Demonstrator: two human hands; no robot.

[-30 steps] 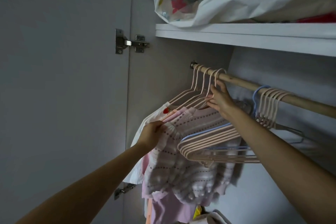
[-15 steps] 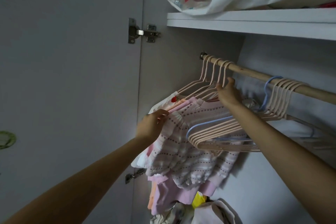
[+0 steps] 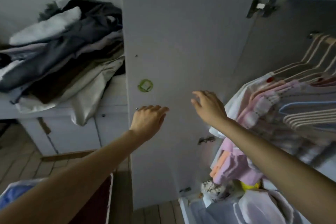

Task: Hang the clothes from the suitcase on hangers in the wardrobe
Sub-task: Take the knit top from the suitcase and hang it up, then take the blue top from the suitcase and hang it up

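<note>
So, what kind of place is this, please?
Most likely a bedroom or dressing area at home: an open wardrobe door, small clothes on hangers on a rail, and a pile of folded clothes on a white cabinet.

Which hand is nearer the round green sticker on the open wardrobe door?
Left. The left hand sits just below the round green sticker, almost under it. The right hand is further off, to the sticker's right and lower, towards the hanging clothes.
</note>
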